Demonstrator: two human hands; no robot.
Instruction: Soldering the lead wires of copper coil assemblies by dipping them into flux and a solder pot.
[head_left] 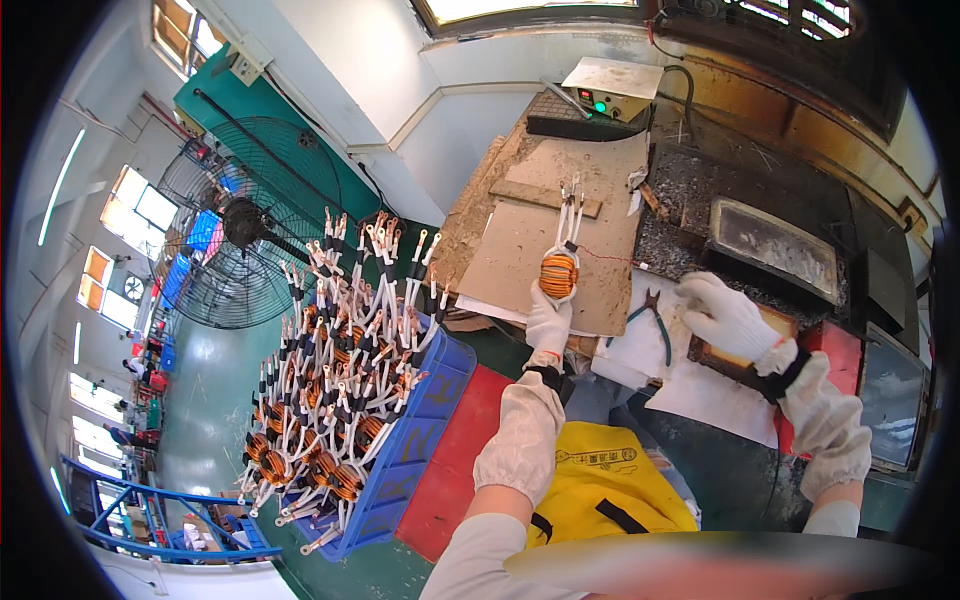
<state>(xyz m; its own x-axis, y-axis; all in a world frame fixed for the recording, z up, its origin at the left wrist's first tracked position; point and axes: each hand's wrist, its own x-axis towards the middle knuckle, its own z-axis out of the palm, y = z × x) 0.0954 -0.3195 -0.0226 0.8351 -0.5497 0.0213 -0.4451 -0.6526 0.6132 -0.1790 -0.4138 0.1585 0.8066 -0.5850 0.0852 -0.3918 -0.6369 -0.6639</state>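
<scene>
The left hand (548, 325) is pointing away from the body over the near edge of the cardboard (505, 255), its forearm coming up from below. Its gloved fingers are pinching the near end of the coil (558, 275), so the orange winding is sitting just beyond the fingertips. The coil's leads (570, 220) are running on toward the cardboard's far edge and crossing the wooden strip (515, 194); whether the winding is touching the cardboard, I cannot tell. The right hand (728, 318) is hovering palm down past the cardboard's right edge, its forearm slanting in from the lower right and its fingers bending leftward; I cannot tell whether they are spread or pressing together on something. The pliers (655, 312) are lying on the paper (622, 357) between the two hands. At the left, the crate (425, 420) is holding a dense heap of similar coils (330, 475), their leads sticking up well above its rim. Toward the bench's right side, the pan (770, 277) is showing a dull grey surface inside its rim
</scene>
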